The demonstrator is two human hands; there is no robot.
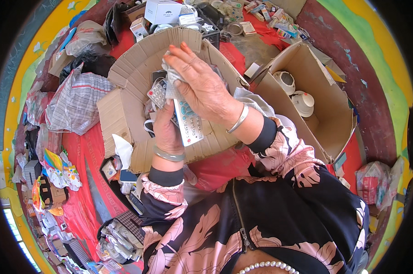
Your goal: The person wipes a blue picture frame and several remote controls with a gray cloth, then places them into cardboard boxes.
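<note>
Over cluttered cardboard box [124, 98], left hand [166, 128] gripping remote control [188, 122], right hand [202, 84] wiping with cloth [172, 77]; could slip, likely from loose hold.

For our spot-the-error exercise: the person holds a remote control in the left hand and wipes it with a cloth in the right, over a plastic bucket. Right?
Not quite. In the head view, the left hand holds the remote control and the right hand presses the cloth on it, but over a cardboard box, not a bucket.
</note>
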